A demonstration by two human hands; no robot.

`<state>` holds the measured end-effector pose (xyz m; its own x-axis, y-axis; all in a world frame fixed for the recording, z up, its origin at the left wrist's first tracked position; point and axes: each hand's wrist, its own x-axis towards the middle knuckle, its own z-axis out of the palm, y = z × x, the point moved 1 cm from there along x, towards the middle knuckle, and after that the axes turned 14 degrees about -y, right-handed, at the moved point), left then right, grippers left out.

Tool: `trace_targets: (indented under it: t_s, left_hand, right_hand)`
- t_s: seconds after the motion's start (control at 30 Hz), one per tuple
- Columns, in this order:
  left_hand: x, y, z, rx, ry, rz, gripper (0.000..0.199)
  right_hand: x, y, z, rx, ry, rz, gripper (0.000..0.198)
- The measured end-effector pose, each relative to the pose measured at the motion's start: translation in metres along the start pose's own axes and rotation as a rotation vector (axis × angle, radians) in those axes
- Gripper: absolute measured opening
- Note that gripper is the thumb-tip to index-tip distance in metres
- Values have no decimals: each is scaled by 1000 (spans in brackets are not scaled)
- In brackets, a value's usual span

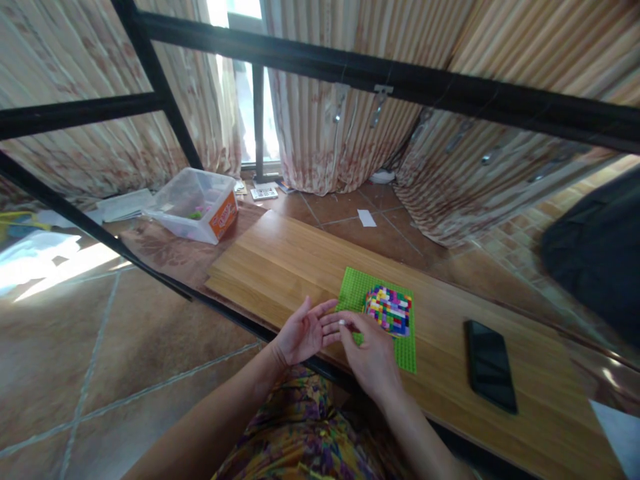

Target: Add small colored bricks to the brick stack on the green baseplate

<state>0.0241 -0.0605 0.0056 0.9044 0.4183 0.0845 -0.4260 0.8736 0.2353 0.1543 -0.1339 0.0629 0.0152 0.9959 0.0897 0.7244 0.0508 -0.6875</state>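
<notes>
— What do we hold here?

— Our left hand (300, 331) lies open, palm up, fingers spread. Our right hand (369, 353) pinches a tiny white brick (342, 323) just above those fingers.

— And the rest?

— The square green studded baseplate (357, 293) lies flat on the smooth wooden board (280, 260), touching our fingertips. A blocky wall of many-coloured bricks (389, 310) stands on it. A glossy black phone (490, 365) lies to the right.

Left hand (303, 331) palm-up, fingers spread. Right hand (367, 353) beside it, fingertips meeting the left's. Both forearms bare.
</notes>
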Motion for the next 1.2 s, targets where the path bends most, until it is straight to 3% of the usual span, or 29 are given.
trace_targets:
  t_s: [0.23, 0.47, 0.7, 0.87, 1.07, 1.2]
  left_hand:
    - [1, -1, -1, 26, -5, -9, 54]
    - [-1, -1, -1, 24, -8, -12, 54]
    - [-1, 0, -1, 40, -6, -29, 52]
    - [-1, 0, -1, 37, -15, -39, 52]
    - [-1, 0, -1, 37, 10, -43, 52]
    - [-1, 0, 0, 45, 28, -46, 51]
  right_hand:
    - [9, 42, -50, -112, 235, 88, 27]
    - [27, 66, -53, -236, 321, 48, 25]
    - [30, 82, -45, -248, 339, 56, 21]
    - [36, 96, -44, -65, 341, 164, 21]
    - [42, 100, -48, 239, 211, 328, 35]
    - [45, 97, -53, 272, 169, 378, 38]
